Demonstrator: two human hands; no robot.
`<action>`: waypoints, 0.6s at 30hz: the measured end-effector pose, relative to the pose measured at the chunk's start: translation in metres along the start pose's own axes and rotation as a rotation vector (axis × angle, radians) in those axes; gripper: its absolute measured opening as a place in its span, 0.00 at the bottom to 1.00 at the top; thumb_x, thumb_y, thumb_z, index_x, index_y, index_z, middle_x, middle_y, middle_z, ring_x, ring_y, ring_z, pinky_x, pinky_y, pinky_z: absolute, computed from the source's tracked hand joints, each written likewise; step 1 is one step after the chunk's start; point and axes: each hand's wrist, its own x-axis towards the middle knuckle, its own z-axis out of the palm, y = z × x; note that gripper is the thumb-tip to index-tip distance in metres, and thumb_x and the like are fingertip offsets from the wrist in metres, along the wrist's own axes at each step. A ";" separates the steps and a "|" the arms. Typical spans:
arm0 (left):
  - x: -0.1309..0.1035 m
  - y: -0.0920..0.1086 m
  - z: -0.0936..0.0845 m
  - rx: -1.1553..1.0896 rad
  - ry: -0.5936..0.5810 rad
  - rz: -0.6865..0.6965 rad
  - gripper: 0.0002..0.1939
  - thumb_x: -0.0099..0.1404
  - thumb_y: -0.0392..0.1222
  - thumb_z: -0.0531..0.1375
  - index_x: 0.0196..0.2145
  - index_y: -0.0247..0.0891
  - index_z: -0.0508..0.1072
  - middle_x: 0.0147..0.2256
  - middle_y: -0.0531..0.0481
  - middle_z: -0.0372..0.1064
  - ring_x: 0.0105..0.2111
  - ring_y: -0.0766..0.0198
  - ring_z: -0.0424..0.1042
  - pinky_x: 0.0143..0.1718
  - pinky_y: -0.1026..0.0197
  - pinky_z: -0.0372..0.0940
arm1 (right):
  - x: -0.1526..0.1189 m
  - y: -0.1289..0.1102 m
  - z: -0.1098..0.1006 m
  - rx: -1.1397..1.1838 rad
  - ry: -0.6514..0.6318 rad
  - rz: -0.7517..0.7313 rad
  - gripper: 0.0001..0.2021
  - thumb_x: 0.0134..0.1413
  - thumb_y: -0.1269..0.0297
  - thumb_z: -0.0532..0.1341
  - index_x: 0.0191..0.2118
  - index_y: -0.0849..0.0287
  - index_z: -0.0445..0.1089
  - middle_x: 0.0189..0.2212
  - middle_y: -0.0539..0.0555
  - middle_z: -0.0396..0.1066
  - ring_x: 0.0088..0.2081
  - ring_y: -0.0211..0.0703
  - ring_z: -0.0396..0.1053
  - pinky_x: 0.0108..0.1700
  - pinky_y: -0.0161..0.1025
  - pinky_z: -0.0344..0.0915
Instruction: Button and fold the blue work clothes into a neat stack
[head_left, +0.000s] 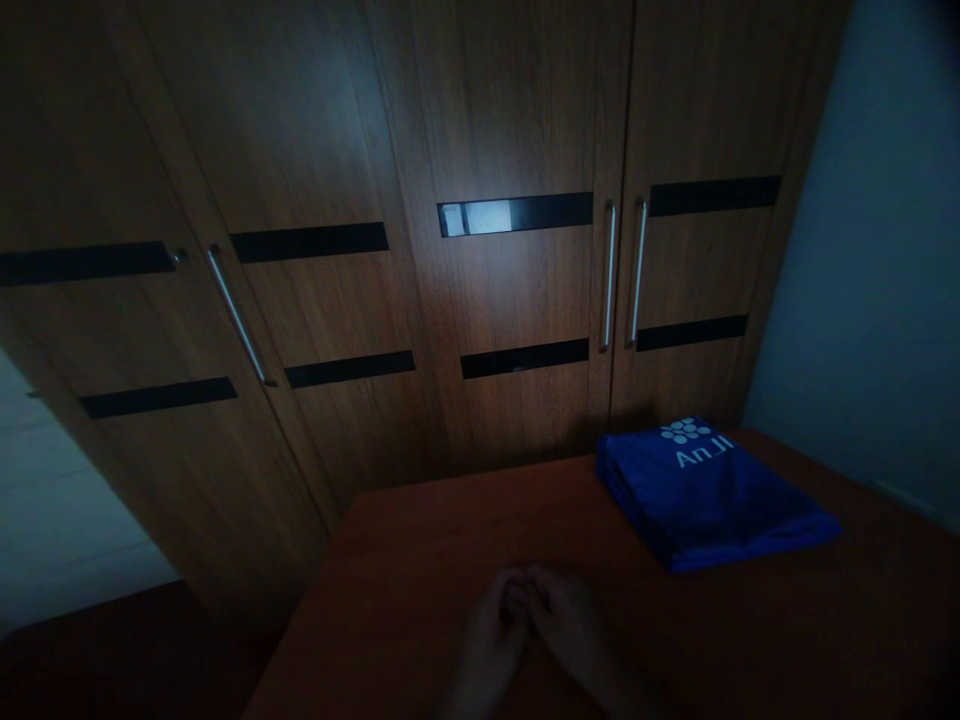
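My left hand (pixel 493 622) and my right hand (pixel 564 612) meet near the front of the reddish-brown table (pixel 420 540). Their fingers are curled and touch one another at the tips. Dim light hides whether anything small lies between them. To the right of my hands, apart from them, a folded blue bag or cover (pixel 720 505) of shiny fabric rests on the table, with white dots and letters printed on it.
A tall wooden wardrobe (pixel 510 290) with dark strips stands behind the table, its doors shut. Metal handles (pixel 609 275) stick out from its doors. A pale wall (pixel 870 300) rises on the right, and the table's left edge drops toward a dark floor area (pixel 112 660).
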 end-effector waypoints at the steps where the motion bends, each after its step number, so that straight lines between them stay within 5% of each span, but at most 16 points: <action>1: 0.000 -0.001 0.000 0.004 0.002 -0.003 0.16 0.54 0.28 0.50 0.40 0.39 0.66 0.38 0.47 0.71 0.38 0.62 0.70 0.41 0.61 0.62 | 0.000 0.001 0.000 0.007 -0.002 -0.006 0.12 0.58 0.68 0.50 0.37 0.56 0.72 0.34 0.53 0.76 0.35 0.38 0.72 0.35 0.31 0.59; 18: -0.002 0.002 0.000 0.022 0.003 0.058 0.16 0.53 0.28 0.50 0.39 0.38 0.67 0.38 0.47 0.71 0.40 0.62 0.69 0.43 0.60 0.62 | -0.003 0.000 0.000 0.047 0.010 -0.063 0.13 0.57 0.70 0.50 0.38 0.57 0.72 0.35 0.53 0.75 0.36 0.37 0.71 0.36 0.30 0.59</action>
